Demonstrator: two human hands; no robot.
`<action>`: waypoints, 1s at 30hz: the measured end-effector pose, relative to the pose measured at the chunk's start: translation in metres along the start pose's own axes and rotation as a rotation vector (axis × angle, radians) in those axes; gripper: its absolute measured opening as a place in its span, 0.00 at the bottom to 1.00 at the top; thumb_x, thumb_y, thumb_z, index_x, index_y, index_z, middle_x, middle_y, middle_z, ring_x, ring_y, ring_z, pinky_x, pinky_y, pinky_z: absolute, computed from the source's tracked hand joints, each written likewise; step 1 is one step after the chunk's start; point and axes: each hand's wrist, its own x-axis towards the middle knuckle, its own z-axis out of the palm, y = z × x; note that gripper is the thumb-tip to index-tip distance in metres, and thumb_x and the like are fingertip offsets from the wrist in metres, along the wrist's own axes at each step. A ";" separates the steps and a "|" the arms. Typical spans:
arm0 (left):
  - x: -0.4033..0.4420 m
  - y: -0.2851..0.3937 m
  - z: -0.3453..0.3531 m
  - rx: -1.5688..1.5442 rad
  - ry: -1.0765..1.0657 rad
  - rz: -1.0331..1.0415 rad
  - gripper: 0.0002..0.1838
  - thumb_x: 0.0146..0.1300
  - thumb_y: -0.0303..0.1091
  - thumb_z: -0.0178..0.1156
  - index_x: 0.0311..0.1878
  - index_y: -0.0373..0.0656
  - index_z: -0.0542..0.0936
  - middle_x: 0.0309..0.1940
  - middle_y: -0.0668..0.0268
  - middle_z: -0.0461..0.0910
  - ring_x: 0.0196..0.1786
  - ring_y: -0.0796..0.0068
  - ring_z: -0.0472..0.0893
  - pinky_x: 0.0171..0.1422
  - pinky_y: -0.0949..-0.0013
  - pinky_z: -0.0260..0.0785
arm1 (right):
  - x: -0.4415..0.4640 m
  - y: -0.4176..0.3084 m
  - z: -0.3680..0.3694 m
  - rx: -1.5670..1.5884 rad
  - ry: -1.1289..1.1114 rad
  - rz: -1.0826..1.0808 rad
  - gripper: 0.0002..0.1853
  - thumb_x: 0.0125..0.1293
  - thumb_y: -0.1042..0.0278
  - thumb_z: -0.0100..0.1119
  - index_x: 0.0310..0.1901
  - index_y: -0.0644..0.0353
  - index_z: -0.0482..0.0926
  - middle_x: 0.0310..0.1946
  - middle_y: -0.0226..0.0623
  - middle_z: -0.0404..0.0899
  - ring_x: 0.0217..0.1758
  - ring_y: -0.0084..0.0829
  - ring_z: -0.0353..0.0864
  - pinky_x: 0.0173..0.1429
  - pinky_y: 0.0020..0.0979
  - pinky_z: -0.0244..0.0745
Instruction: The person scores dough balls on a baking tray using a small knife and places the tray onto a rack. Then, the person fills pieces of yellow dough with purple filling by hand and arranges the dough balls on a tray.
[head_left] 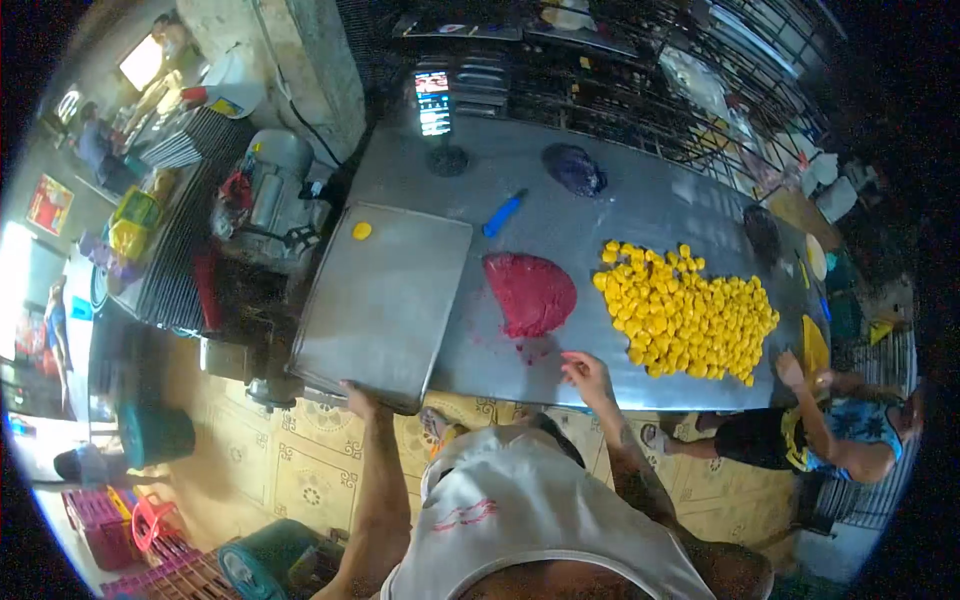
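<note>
A flat metal baking tray [385, 300] lies on the left end of the steel table, with one yellow dough piece [362, 231] near its far corner. My left hand [360, 400] grips the tray's front edge; part of its fingers is hidden. My right hand [588, 378] hovers over the table's front edge, fingers apart and loosely bent, red at a fingertip. Just beyond it sits a slab of dark red dough [530, 294] with crumbs around it. A blue-handled tool [503, 214] lies behind the dough. To the right spreads a heap of small yellow dough pieces [685, 312].
A lit phone [433, 105] stands at the back of the table near a dark purple lump [575, 169]. A motor [275, 175] and stacked trays [185, 240] flank the left side. A co-worker [835, 430] works at the right end. Metal racks [620, 80] line the back.
</note>
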 end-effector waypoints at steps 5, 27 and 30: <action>-0.035 0.016 -0.007 0.245 0.213 0.141 0.38 0.72 0.60 0.51 0.56 0.23 0.75 0.52 0.53 0.79 0.49 0.56 0.78 0.57 0.53 0.72 | -0.036 0.028 -0.006 -0.239 0.137 -0.019 0.15 0.64 0.76 0.62 0.52 0.61 0.80 0.38 0.34 0.83 0.37 0.27 0.83 0.41 0.26 0.78; -0.141 -0.041 -0.002 0.832 -0.286 0.732 0.17 0.66 0.26 0.59 0.57 0.37 0.73 0.50 0.60 0.74 0.51 0.69 0.74 0.50 0.67 0.72 | 0.072 0.040 -0.229 -0.789 0.504 -0.206 0.15 0.60 0.80 0.59 0.50 0.64 0.78 0.44 0.47 0.77 0.48 0.47 0.77 0.54 0.40 0.73; -0.174 -0.055 0.039 0.896 -0.425 0.434 0.13 0.67 0.26 0.59 0.54 0.36 0.76 0.45 0.61 0.79 0.45 0.72 0.78 0.46 0.71 0.73 | 0.072 0.045 -0.232 -0.713 0.514 -0.139 0.08 0.59 0.80 0.60 0.41 0.65 0.79 0.32 0.42 0.76 0.38 0.42 0.77 0.44 0.38 0.74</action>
